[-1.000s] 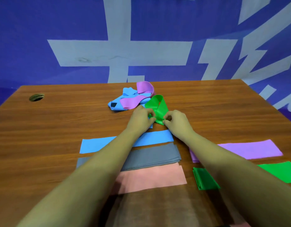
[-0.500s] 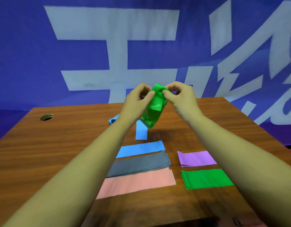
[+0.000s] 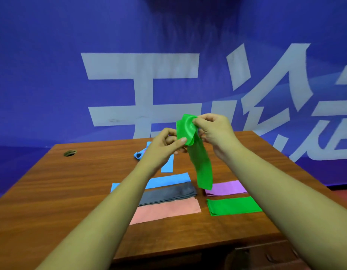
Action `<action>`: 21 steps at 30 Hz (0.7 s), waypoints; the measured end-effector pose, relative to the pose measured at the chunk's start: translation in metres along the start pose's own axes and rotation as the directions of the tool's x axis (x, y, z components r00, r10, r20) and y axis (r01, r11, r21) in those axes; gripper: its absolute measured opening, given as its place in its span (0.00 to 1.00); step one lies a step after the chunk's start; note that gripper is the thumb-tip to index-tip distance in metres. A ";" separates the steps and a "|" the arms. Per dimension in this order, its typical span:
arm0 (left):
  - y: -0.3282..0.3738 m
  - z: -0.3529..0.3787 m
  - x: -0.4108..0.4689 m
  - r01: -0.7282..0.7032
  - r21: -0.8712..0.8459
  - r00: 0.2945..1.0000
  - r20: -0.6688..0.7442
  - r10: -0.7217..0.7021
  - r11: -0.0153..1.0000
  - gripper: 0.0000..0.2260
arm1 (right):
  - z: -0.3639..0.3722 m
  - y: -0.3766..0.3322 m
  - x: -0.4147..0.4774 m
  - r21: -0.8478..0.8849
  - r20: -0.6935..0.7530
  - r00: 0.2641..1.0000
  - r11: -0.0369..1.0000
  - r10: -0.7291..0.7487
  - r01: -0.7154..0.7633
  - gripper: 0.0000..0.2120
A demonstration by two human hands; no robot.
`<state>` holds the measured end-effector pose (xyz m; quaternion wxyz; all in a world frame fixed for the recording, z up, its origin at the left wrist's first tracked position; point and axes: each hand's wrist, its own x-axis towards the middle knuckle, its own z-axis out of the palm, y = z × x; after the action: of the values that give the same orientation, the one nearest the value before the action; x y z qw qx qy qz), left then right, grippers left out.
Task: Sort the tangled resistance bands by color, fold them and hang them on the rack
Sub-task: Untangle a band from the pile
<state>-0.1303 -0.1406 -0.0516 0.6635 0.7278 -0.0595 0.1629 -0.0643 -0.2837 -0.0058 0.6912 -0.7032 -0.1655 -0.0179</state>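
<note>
head view is showing you holding the green band up in the air, well clear of the surface, with its tail hanging down in front of the folded purple band. your left hand is pinching the bunched upper part between thumb and fingers, and your right hand is pinching the top edge just beside it. the folded green band is lying at the near right, beside the pink band, grey band and blue band. the leftover tangle is sitting further back, mostly hidden behind your left hand.

i'm guessing this thing is handling light, floppy and stretchy, probably a bit slick, so it's going to be twisting and sagging rather than holding a crease. i'd be taking it by both corners of one short end and letting it hang flat before folding.
</note>
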 end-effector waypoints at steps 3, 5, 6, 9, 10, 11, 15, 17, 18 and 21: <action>0.010 0.000 -0.010 0.001 -0.175 0.999 -0.054 -0.011 0.985 0.10 | -0.007 0.000 -0.007 -0.020 -0.008 0.997 0.997 0.075 -0.075 0.06; 0.015 -0.001 -0.014 -0.018 -0.189 1.000 -0.009 0.016 0.982 0.11 | -0.012 0.003 -0.010 -0.047 -0.023 0.993 0.992 0.114 -0.115 0.07; 0.017 -0.003 -0.016 -0.033 -0.158 0.999 0.030 0.039 0.987 0.11 | -0.014 0.005 -0.011 -0.061 -0.032 0.990 0.989 0.135 -0.136 0.09; 0.022 -0.005 -0.019 -0.075 -0.038 0.991 0.104 0.079 0.996 0.12 | -0.018 0.009 -0.017 -0.099 -0.044 0.977 0.972 0.209 -0.213 0.09; 0.024 -0.005 -0.020 -0.077 -0.015 0.992 0.096 0.079 0.997 0.12 | -0.020 0.009 -0.020 -0.114 -0.029 0.972 0.966 0.232 -0.234 0.08; 0.026 -0.005 -0.020 -0.083 0.011 0.993 0.080 0.082 0.997 0.10 | -0.021 0.009 -0.022 -0.127 -0.003 0.968 0.960 0.251 -0.250 0.06; 0.029 -0.004 -0.018 -0.106 0.123 0.994 0.024 0.104 0.987 0.03 | -0.025 0.013 -0.027 -0.177 0.123 0.949 0.948 0.289 -0.265 0.03; 0.028 -0.002 -0.016 -0.119 0.139 0.992 -0.015 0.122 0.983 0.03 | -0.028 0.013 -0.028 -0.214 0.125 0.954 0.946 0.274 -0.244 0.03; 0.029 0.000 -0.015 -0.129 0.139 0.990 -0.038 0.135 0.982 0.02 | -0.029 0.012 -0.028 -0.244 0.113 0.960 0.944 0.255 -0.222 0.03; 0.032 0.003 -0.011 -0.153 0.090 0.986 -0.051 0.158 0.984 0.03 | -0.033 0.004 -0.030 -0.276 0.081 0.986 0.954 0.147 -0.120 0.04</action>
<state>-0.1493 -0.1490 -0.0248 0.6184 0.7436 -0.0899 0.2379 -0.0845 -0.3217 -0.0162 0.5791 -0.8006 -0.1482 0.0418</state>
